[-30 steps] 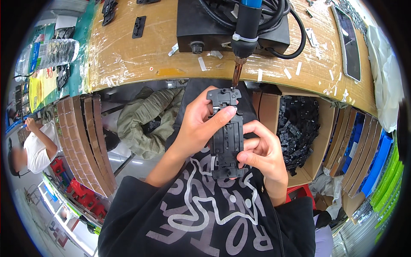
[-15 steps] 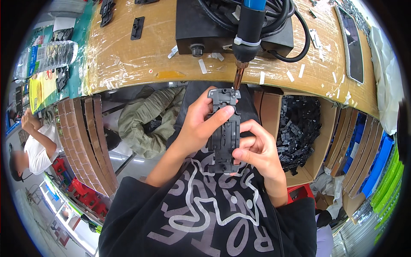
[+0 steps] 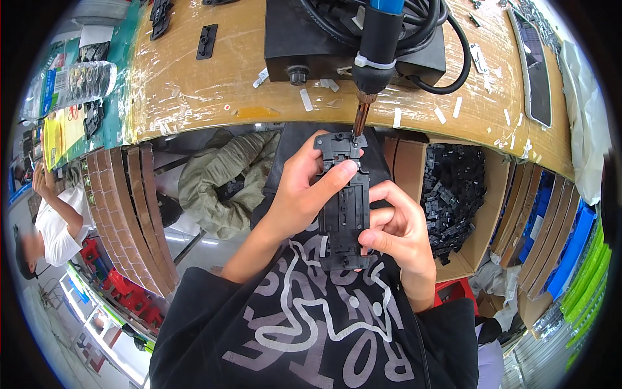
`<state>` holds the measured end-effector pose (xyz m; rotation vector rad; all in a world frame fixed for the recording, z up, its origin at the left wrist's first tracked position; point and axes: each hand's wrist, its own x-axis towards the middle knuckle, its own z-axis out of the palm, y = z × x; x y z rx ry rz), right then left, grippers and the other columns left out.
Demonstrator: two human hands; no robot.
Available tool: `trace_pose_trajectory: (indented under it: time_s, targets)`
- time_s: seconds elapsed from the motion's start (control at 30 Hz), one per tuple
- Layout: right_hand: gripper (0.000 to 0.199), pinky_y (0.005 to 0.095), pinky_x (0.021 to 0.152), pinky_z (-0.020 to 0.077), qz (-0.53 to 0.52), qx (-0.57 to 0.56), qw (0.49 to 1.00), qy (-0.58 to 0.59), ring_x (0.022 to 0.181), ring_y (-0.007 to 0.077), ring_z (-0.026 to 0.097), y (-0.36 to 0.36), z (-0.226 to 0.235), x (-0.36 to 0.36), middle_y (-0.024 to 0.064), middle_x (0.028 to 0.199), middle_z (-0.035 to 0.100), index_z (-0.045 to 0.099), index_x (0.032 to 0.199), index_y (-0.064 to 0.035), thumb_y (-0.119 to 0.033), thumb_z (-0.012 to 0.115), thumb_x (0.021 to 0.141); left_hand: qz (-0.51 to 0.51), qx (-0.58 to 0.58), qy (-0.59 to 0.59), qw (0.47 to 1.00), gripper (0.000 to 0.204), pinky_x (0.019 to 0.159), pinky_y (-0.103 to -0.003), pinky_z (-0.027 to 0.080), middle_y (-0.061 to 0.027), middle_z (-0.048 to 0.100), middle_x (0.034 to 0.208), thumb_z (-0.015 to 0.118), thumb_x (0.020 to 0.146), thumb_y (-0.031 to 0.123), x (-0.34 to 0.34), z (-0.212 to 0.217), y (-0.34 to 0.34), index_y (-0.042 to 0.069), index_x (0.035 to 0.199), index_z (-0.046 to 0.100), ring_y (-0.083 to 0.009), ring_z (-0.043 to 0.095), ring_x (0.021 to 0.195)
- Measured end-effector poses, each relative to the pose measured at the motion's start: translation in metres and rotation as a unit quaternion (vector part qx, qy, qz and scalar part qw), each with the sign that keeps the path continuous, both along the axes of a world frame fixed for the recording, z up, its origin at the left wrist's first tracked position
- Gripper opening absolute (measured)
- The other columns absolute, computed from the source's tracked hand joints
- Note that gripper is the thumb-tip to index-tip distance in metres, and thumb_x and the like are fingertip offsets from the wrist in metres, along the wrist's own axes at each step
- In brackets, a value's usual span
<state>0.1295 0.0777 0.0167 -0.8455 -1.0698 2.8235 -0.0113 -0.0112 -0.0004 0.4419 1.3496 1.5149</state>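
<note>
Gripping from the left, the left hand [image 3: 295,204] wraps its fingers [image 3: 337,174] across the upper half of a long, flat black plastic bracket with moulded slots [image 3: 345,214], thumb near the top corner. The bracket stands upright between both hands, above the lap and just below the edge of the tape-wrapped brown surface [image 3: 194,84]. To the right of those fingers, the copper tip of a fixed soldering-iron-like tool with a black barrel and blue cap [image 3: 378,48] meets the bracket's top edge. Further right, the right hand [image 3: 402,233] clenches the bracket's lower half, fingertips pressing its face. Beyond that hand sits an open cardboard box of loose black plastic parts [image 3: 453,194].

As a judgement: the left thumb lies close to the metal tip, so a small upward slip could bring skin against it. If the bracket tilts in the grip, the tip may land off its intended spot and mar the plastic. Holding it there too long could deform the edge.
</note>
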Motion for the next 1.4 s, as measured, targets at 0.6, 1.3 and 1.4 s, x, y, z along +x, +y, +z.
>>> trace_pose_trajectory:
  time_s: [0.6, 1.3, 1.4]
  targets:
    - [0.026, 0.0226, 0.046, 0.0464, 0.003, 0.017, 1.0, -0.02, 0.05, 0.012, 0.055, -0.0001, 0.0077, -0.0076, 0.0089, 0.061, 0.057, 0.045, 0.096, 0.0033, 0.003, 0.059, 0.074, 0.005, 0.0, -0.01, 1.0, 0.025, 0.072, -0.02, 0.039, -0.0032, 0.052, 0.092, 0.053, 0.081, 0.015, -0.0038, 0.0014, 0.0013, 0.0, 0.101, 0.049, -0.0067, 0.048, 0.082]
    - [0.025, 0.0227, 0.044, 0.0464, 0.001, 0.019, 1.0, 0.01, 0.048, 0.0118, 0.055, -0.0008, 0.0031, -0.0095, 0.0087, 0.06, 0.057, 0.046, 0.095, 0.0037, 0.001, 0.059, 0.074, 0.025, -0.011, -0.019, 0.999, 0.024, 0.068, -0.019, 0.038, -0.0019, 0.053, 0.088, 0.053, 0.08, 0.015, -0.0034, -0.0005, 0.0018, 0.001, 0.099, 0.051, -0.0052, 0.047, 0.077]
    - [0.025, 0.0224, 0.044, 0.046, -0.001, 0.023, 1.0, 0.003, 0.048, 0.0115, 0.054, -0.0014, 0.0039, -0.0089, 0.0085, 0.06, 0.057, 0.046, 0.095, 0.0034, 0.0, 0.059, 0.074, 0.023, -0.01, -0.008, 1.0, 0.024, 0.068, -0.02, 0.038, -0.0021, 0.053, 0.089, 0.054, 0.08, 0.015, -0.0028, -0.0016, 0.0011, 0.001, 0.099, 0.051, -0.0051, 0.047, 0.077]
